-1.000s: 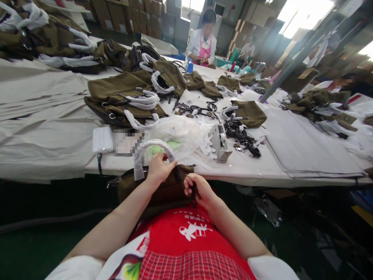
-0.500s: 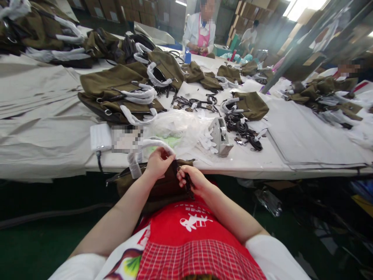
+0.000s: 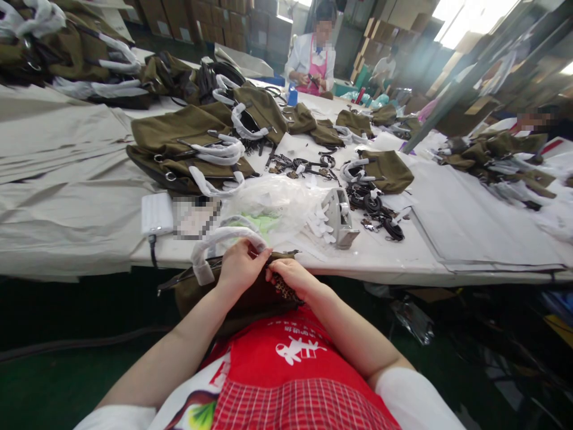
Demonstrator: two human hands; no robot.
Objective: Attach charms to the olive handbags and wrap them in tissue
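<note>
An olive bag (image 3: 233,295) is held at the lower middle of the frame, below the table (image 3: 403,257) edge and against the red apron (image 3: 290,364). The left hand (image 3: 242,267) is curled over the bag's top rim, fingers clenched on the fabric just under the wrapped handle (image 3: 224,242). The right hand (image 3: 290,276) is pressed close beside it, fingertips pinched on a small spotted piece (image 3: 285,290) at the rim; what that piece is cannot be told.

Risks, as judged from here: the bag is carried by the lap and two pinches only, so if either grip is loosened it could be dragged off toward the floor by its own slack weight. The white wrap on the handle sits right by the left knuckles and could be scuffed or pulled loose. The small piece is half hidden under the right fingers, so a slip could go unnoticed. The plastic bag (image 3: 273,206) and the white charger (image 3: 156,215) lie near the table edge just above the hands and could be knocked if the bag is lifted sharply.
</note>
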